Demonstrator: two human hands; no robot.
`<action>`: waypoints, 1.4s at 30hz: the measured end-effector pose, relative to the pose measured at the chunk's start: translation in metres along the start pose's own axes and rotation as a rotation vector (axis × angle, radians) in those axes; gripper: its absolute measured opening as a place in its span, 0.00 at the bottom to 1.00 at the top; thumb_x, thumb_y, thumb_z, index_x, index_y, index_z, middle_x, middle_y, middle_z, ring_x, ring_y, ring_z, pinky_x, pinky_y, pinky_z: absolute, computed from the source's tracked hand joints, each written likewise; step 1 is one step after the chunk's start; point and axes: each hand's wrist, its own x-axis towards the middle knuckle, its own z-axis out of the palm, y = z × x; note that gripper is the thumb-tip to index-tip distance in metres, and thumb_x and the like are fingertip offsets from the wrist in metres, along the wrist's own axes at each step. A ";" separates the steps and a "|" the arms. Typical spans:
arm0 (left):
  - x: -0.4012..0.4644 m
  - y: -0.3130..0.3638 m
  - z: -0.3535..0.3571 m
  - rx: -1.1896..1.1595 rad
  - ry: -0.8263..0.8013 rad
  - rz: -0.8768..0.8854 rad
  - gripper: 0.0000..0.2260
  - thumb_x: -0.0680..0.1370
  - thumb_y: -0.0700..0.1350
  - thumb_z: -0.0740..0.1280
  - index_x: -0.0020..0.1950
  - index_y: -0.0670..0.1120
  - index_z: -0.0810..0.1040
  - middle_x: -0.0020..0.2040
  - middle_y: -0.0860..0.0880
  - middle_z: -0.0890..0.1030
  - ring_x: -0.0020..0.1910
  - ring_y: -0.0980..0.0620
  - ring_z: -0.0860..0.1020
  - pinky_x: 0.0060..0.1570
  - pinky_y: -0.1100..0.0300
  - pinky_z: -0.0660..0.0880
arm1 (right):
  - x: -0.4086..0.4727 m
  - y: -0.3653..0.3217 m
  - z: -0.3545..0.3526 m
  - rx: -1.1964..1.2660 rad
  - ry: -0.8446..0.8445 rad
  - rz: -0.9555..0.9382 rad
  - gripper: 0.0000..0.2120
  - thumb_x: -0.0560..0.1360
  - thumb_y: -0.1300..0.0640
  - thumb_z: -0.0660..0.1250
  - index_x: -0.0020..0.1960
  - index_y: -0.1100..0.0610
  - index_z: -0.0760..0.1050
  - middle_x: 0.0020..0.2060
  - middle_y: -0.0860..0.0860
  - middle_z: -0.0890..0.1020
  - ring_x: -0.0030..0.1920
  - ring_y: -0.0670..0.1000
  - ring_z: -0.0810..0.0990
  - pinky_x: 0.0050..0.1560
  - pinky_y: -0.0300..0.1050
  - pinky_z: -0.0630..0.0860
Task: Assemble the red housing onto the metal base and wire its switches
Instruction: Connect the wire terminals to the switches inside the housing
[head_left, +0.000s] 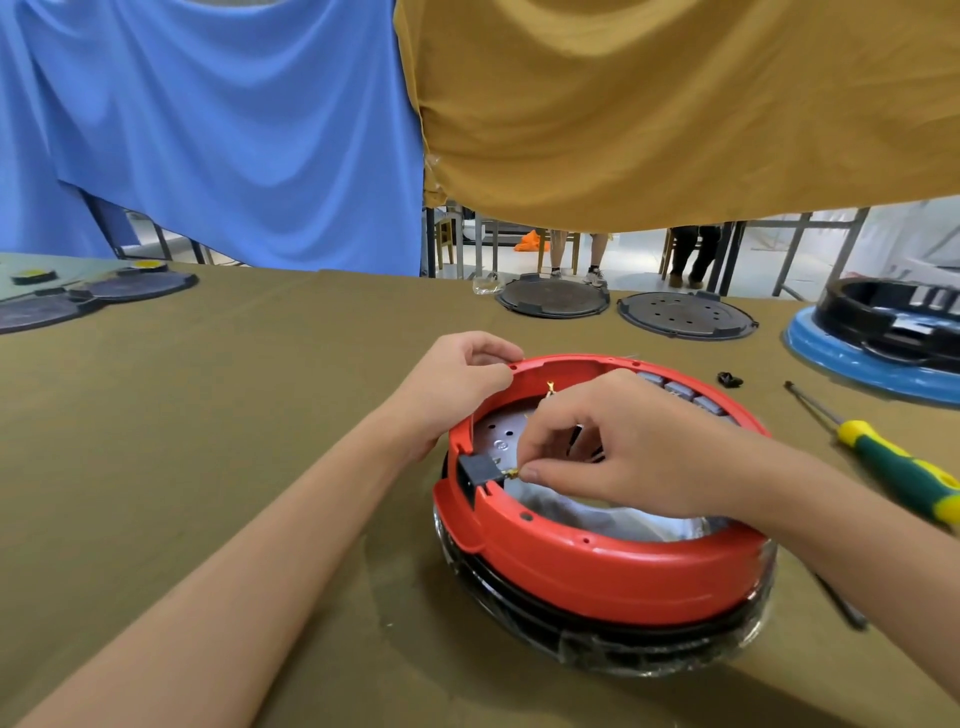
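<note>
Now; right hand pinches brass terminal; left hand grips red housing

Left hand grips the red housing at its far-left rim; right hand pinches a brass terminal beside the black switch. Screwdriver lies near the table's right edge.

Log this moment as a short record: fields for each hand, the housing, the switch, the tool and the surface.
left hand: grips the far left rim of the red housing
right hand: pinches a brass terminal at the black switch
red housing: sits on the black base ring, open side up
black switch: set in the housing's left wall
screwdriver: lies untouched to the right
table cloth: olive, under everything
</note>
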 end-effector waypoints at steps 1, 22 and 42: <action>0.000 0.000 0.001 -0.014 0.009 0.004 0.12 0.77 0.33 0.63 0.52 0.46 0.81 0.53 0.42 0.84 0.49 0.48 0.81 0.59 0.47 0.78 | 0.000 0.000 0.000 0.011 0.004 0.006 0.04 0.76 0.56 0.71 0.44 0.49 0.82 0.37 0.40 0.83 0.41 0.39 0.82 0.43 0.30 0.76; -0.003 0.008 -0.012 0.239 -0.136 -0.130 0.10 0.76 0.41 0.67 0.56 0.50 0.77 0.49 0.50 0.81 0.39 0.55 0.79 0.37 0.63 0.75 | 0.002 -0.002 -0.010 -0.009 0.015 0.058 0.03 0.76 0.53 0.72 0.47 0.49 0.85 0.39 0.37 0.84 0.42 0.37 0.82 0.46 0.32 0.78; 0.000 0.004 -0.026 0.182 -0.160 -0.074 0.14 0.79 0.37 0.63 0.51 0.53 0.85 0.47 0.51 0.87 0.46 0.48 0.85 0.54 0.52 0.79 | -0.028 0.079 -0.077 0.148 -0.026 0.621 0.08 0.80 0.53 0.65 0.52 0.54 0.82 0.43 0.48 0.87 0.43 0.47 0.86 0.42 0.39 0.82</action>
